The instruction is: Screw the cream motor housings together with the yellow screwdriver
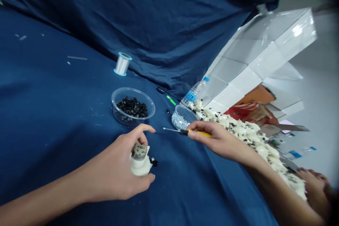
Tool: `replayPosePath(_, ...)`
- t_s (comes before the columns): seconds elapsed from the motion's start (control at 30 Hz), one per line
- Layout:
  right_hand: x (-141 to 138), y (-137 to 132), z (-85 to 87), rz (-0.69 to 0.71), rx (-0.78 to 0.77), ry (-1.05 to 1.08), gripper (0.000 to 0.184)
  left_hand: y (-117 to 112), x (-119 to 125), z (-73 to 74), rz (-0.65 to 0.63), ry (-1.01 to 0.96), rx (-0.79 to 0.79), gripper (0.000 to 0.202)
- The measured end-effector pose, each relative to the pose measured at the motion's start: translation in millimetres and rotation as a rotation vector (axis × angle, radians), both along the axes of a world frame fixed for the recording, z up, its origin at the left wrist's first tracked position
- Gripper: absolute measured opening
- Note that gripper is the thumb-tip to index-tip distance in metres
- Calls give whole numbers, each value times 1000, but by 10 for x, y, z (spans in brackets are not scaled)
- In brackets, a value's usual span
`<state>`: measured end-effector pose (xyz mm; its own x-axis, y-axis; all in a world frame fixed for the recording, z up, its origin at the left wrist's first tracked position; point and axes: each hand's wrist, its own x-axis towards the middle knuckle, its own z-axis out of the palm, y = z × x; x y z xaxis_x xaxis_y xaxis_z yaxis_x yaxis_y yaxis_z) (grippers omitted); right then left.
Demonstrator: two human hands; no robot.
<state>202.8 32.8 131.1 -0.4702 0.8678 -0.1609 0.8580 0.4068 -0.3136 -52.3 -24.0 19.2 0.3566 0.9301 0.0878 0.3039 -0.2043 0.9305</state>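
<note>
My left hand (119,166) grips a small white plastic part (140,167) with a clear, grey-looking cap on top and a black piece at its side. The index finger is lifted off, while the thumb and other fingers curl round the part. In my right hand (212,136) is a screwdriver (184,132) with a yellow and black handle, its metal shaft pointing left toward the left hand, apart from the white part. Just behind the screwdriver stands a clear tub of small silvery screws (180,123). Beyond the left hand sits a clear bowl (114,107) of small black pieces (132,107).
A spool of clear line (123,64) stands on the blue cloth (53,88). Near the cloth fold lie a green object (171,100) and a water bottle (194,93). A heap of white parts (254,136) spreads on the right, beside white boxes (246,67). A bare foot shows lower right.
</note>
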Motion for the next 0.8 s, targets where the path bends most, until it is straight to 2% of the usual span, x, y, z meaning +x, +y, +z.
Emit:
replayPosePath(0.13, -5, -40, -443, 27, 83, 103, 28, 71, -14, 61, -120, -286, -165, 65)
replayPosePath(0.23, -108, -79, -746, 91, 122, 143, 31, 108, -33, 80, -101, -372, -192, 69)
replayPosePath(0.33, -137, -103, -888, 94, 211, 200, 33, 133, -57, 35, -83, -385, -211, 76)
replayPosePath(0.43, -126, -158, -909, 82, 266, 479, 34, 173, -57, -87, -95, -352, -230, 80)
replayPosePath(0.5, -144, -220, -906, 118, 184, 771, 31, 207, -30, -179, -116, -312, -209, 80)
replayPosePath(0.57, -183, -283, -908, 138, 70, 976, 28, 229, 15, -244, -170, -278, -166, 82)
replayPosePath(0.67, -227, -341, -924, 93, -101, 1072, 19, 217, 88, -269, -214, -242, -181, 83)
replayPosePath(0.8, -197, -349, -965, -58, -427, 1148, 19, 148, 107, -259, -113, -252, -338, 90)
